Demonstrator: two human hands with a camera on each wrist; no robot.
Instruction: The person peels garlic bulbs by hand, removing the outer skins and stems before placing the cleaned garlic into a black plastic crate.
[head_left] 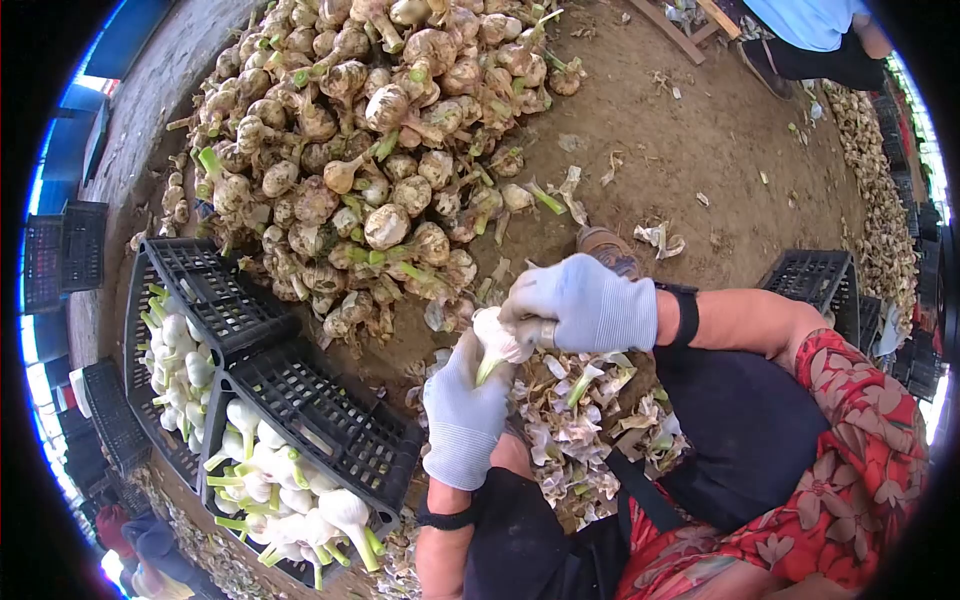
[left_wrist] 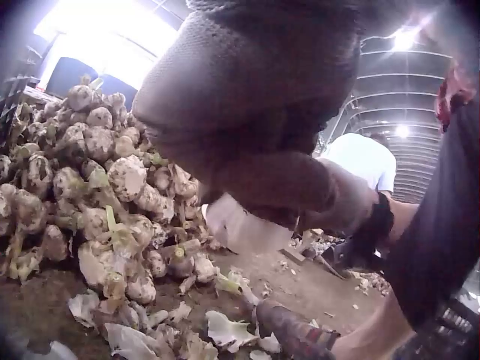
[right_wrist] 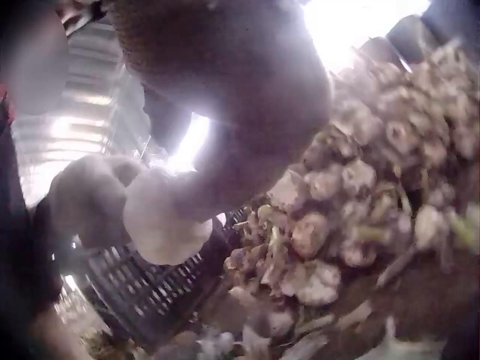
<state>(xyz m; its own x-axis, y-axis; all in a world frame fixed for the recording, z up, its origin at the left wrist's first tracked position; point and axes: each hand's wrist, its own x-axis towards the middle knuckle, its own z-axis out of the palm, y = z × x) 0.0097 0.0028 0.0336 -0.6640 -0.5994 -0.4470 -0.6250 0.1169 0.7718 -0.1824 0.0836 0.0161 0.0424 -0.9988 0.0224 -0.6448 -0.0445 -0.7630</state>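
A bare brown dirt floor [head_left: 740, 200] is the ground here. In the head view, a grey strip [head_left: 155, 100], seemingly concrete, runs along the floor's left side; farther out from the floor that way stand blue wall panels [head_left: 128, 35], with bright white light at their edges. Wooden slats [head_left: 668, 30] lie toward the floor's far part. Overhead, in the left wrist view, a roof [left_wrist: 397, 84] curves above the floor on arched ribs, with glaring bright spots.

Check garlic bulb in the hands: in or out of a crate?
Out: left hand and right hand hold the garlic bulb above loose skins, clear of the nearest black plastic crate in the head view.
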